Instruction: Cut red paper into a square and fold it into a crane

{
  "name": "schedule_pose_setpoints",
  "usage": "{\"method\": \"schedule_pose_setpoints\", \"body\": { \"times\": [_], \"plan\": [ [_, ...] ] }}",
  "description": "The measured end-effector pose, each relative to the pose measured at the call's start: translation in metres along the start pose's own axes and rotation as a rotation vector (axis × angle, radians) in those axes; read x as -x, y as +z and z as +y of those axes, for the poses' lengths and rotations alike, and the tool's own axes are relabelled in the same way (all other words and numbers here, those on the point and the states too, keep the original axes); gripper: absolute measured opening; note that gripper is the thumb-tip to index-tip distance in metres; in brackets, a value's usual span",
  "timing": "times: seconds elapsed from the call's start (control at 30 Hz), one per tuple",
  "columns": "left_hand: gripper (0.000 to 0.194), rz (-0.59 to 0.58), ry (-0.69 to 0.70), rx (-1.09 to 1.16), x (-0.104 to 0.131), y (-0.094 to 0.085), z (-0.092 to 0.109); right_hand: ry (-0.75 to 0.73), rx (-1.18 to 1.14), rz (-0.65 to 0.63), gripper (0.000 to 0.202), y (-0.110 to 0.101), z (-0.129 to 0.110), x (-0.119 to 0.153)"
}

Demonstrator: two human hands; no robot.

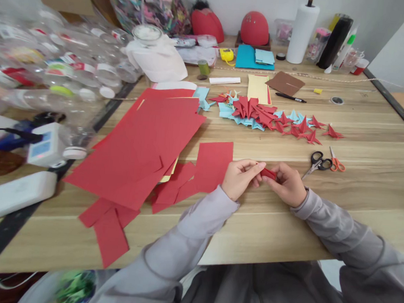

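Note:
A small folded piece of red paper (268,173) is held between my two hands, above the wooden table (251,238). My left hand (242,176) pinches its left end with the thumb on top. The fingers of my right hand (287,182) are closed on its right end. Just left of my left hand lies a red paper square (214,165). Beyond my hands, folded red paper cranes (303,125) lie beside a cluster of red folded pieces (248,109) and light blue folded pieces (240,119).
Large red sheets (136,147) are stacked at the left, with red scraps (111,237) in front. Black-handled scissors (319,162) and orange-handled scissors (337,164) lie right of my hands. Plastic bottles (86,72) crowd the far left; a white roll (302,34) stands at the back.

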State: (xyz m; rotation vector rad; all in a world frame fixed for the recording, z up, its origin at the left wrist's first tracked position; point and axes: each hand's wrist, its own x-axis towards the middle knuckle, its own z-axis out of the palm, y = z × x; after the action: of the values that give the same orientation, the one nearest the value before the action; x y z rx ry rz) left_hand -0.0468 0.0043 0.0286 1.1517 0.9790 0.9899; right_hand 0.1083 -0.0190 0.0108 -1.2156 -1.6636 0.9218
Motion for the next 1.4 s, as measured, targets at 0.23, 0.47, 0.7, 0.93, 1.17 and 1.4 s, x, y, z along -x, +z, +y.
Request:
{"method": "schedule_pose_setpoints", "body": {
  "times": [0.23,0.47,0.7,0.93,1.17,1.4],
  "plan": [
    [0.037,0.005,-0.001,-0.018,0.0,-0.001,0.002,0.081,-0.236,-0.111,0.034,-0.005,-0.002,0.002],
    [0.035,-0.007,-0.009,-0.003,-0.001,-0.003,0.0,0.146,-0.316,-0.093,0.039,-0.006,-0.005,-0.001],
    [0.03,-0.044,-0.033,0.021,-0.001,-0.004,0.0,0.101,-0.215,0.049,0.038,-0.006,-0.003,-0.003],
    [0.02,-0.081,-0.012,-0.044,0.002,-0.003,0.0,-0.022,0.044,0.265,0.035,-0.012,0.002,-0.01],
    [0.01,0.003,0.324,-0.229,-0.002,-0.005,-0.005,-0.136,0.165,0.26,0.024,-0.011,0.0,-0.005],
    [0.013,0.213,0.194,0.011,-0.009,-0.006,-0.016,-0.264,0.164,0.441,0.008,-0.012,-0.002,0.001]
  ]
}}
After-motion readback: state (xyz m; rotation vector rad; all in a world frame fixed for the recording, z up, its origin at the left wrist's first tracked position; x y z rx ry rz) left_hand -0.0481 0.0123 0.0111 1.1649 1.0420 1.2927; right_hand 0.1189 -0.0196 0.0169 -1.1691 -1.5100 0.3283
